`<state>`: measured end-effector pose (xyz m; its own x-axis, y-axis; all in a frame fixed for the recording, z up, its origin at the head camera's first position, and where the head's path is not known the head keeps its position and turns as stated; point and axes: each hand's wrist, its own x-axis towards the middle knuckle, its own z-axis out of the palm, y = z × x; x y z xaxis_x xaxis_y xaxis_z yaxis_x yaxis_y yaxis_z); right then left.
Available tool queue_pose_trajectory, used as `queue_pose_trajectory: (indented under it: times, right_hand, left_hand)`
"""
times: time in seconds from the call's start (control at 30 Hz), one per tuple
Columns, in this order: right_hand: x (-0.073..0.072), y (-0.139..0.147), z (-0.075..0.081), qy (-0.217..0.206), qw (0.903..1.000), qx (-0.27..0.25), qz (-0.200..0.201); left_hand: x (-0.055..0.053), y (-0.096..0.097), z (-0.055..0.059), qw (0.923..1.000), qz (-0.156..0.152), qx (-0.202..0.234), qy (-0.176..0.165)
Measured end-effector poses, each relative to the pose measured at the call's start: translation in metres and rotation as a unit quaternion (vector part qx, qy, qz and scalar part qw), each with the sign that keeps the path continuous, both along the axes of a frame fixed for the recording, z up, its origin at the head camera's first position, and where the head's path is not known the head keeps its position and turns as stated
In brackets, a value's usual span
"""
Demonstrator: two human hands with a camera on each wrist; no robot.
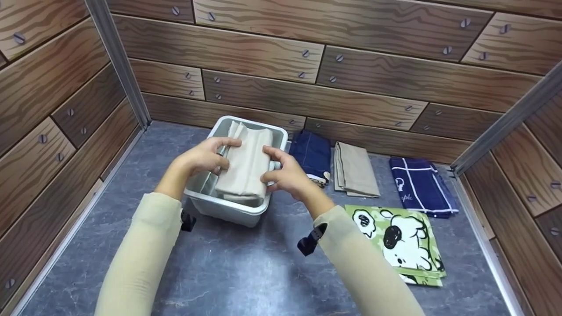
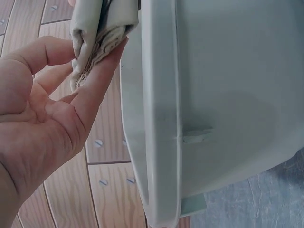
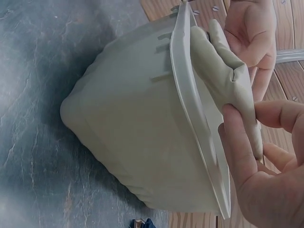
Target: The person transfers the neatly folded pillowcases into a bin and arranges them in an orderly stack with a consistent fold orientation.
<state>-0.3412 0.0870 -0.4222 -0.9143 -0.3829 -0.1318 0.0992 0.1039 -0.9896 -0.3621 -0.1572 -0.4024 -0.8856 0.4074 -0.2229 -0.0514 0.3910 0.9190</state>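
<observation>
Between my two hands is a folded cream cloth [image 1: 246, 162], held at the mouth of a light grey plastic bin [image 1: 224, 213]. My left hand [image 1: 204, 156] pinches its left edge between thumb and fingers. On the opposite edge, my right hand [image 1: 287, 173] grips it the same way. The left wrist view shows the layered folds of the cloth [image 2: 102, 38] just beside the bin's rim [image 2: 161, 109]. In the right wrist view the cloth [image 3: 221, 71] bulges over the rim, thumb on one face and fingers on the other. Much of the bin's inside is hidden under the cloth.
Right of the bin lie a folded navy cloth [image 1: 309, 153], a folded tan cloth [image 1: 354, 169] and a blue cloth with white lines [image 1: 423, 186]. A green cloth with a cartoon dog [image 1: 399, 245] lies nearer, by my right forearm. Wood-patterned walls [image 1: 263, 57] enclose the grey surface [image 1: 246, 272].
</observation>
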Motion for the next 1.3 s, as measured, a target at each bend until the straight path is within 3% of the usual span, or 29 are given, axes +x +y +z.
queue_pose_trajectory:
  times: [0.67,0.9,1.3]
  right_hand:
    - [-0.01,-0.018,-0.001,0.003,0.9992,-0.002,-0.039]
    - [-0.012,-0.019,-0.001,-0.006,0.9991,-0.01,-0.042]
    - [-0.014,-0.019,-0.003,-0.008,0.9987,-0.008,-0.049]
  left_hand:
    - [-0.012,-0.007,0.002,0.9958,0.008,-0.063,0.066]
    - [-0.015,-0.006,0.001,0.99,0.006,-0.092,0.107]
    - [-0.02,-0.007,-0.003,0.9851,0.012,-0.107,0.134]
